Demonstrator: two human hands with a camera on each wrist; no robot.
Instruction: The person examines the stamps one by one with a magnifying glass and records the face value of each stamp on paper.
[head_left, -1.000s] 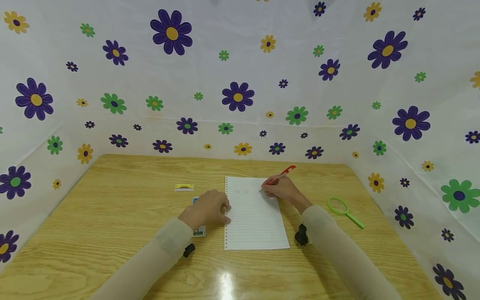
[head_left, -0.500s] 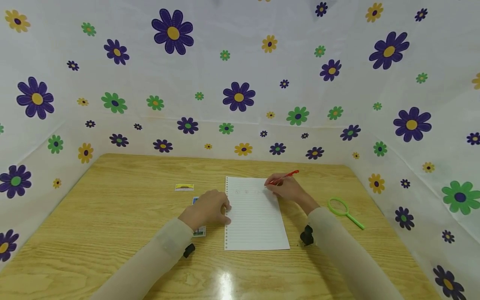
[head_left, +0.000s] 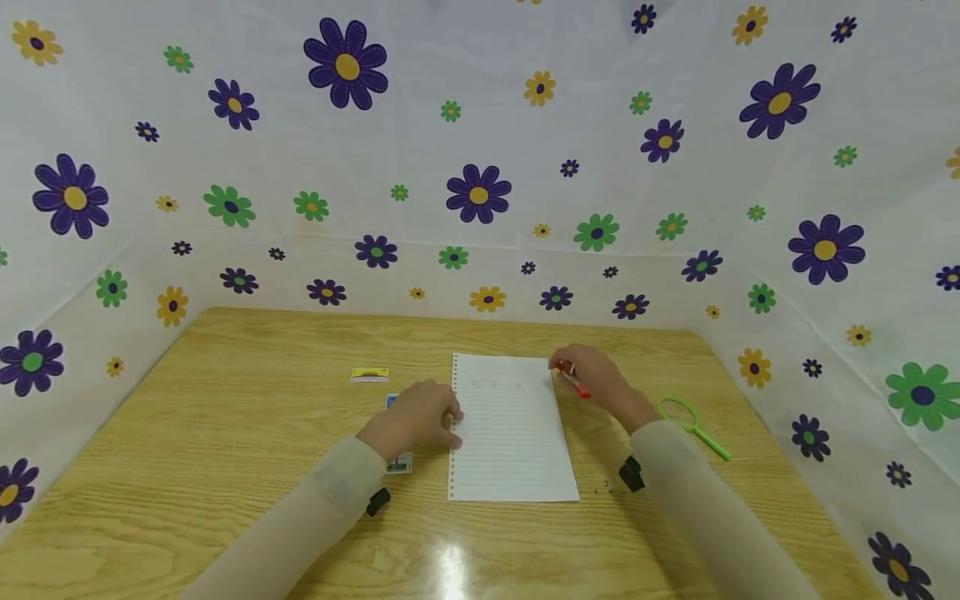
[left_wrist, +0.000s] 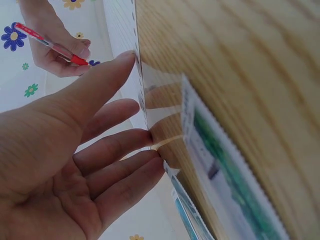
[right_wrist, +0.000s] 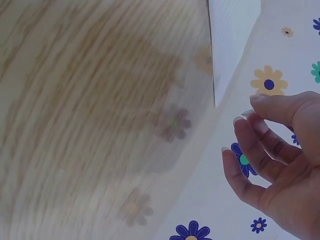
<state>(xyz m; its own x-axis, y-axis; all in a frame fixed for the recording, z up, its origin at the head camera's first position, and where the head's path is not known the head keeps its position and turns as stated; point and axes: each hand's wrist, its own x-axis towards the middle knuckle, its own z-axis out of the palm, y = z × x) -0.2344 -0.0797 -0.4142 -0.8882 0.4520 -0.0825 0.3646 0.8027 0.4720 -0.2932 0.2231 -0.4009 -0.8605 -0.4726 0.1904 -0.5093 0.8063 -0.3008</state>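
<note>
Paper (head_left: 513,442), one ruled sheet, lies on the wooden table (head_left: 225,400); faint reddish marks (head_left: 495,384) near its twelve o'clock edge. Left hand (head_left: 416,417) sits at nine o'clock, fingers loosely extended, tips at the punched edge. Right hand (head_left: 600,379), two o'clock, pinches one red pen (head_left: 573,382) beside the sheet's corner. We count three small cards: yellow card (head_left: 370,376) toward ten o'clock; blue card (head_left: 391,401) and pale card (head_left: 400,464), both partly blocked from our head view by the left arm and hand. One green magnifier (head_left: 697,430), three o'clock.
</note>
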